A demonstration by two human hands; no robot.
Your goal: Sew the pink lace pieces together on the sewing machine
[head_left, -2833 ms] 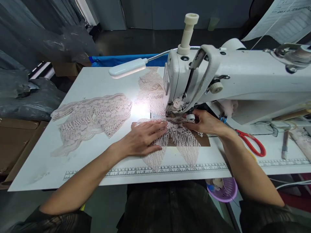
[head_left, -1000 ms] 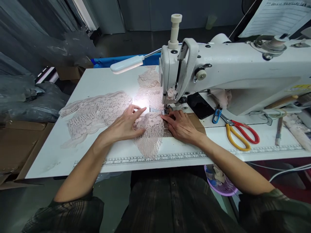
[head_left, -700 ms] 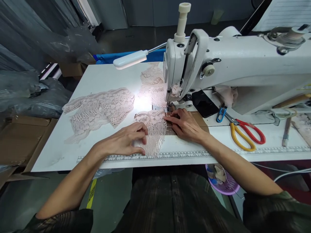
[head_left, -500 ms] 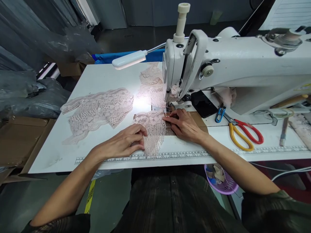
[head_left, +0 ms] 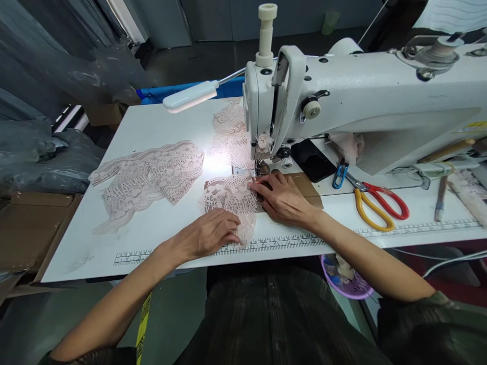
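Observation:
A pale pink lace piece [head_left: 232, 195] lies on the table in front of the presser foot [head_left: 262, 167] of a white sewing machine [head_left: 297, 96]. My left hand [head_left: 213, 230] is on its lower left part, fingers curled and closed on the lace. At the lace's right edge, close to the foot, my right hand [head_left: 283, 198] has its index finger and thumb drawn together on the fabric. What lies under the right fingertips is partly hidden. More lace [head_left: 230, 137] lies behind the needle area, lit by the lamp [head_left: 190, 96].
Another lace piece [head_left: 148, 175] is spread at the left. Right of my right hand lie a black phone [head_left: 314, 159], blue thread snips [head_left: 340, 175] and red-and-yellow scissors [head_left: 375, 200]. A printed ruler [head_left: 281, 243] runs along the front edge. Below hangs a purple basket [head_left: 353, 289].
My left hand has moved right and slightly down over the lace, whose left part now spreads wider. My right hand stays beside the foot. The whole view has shifted a little.

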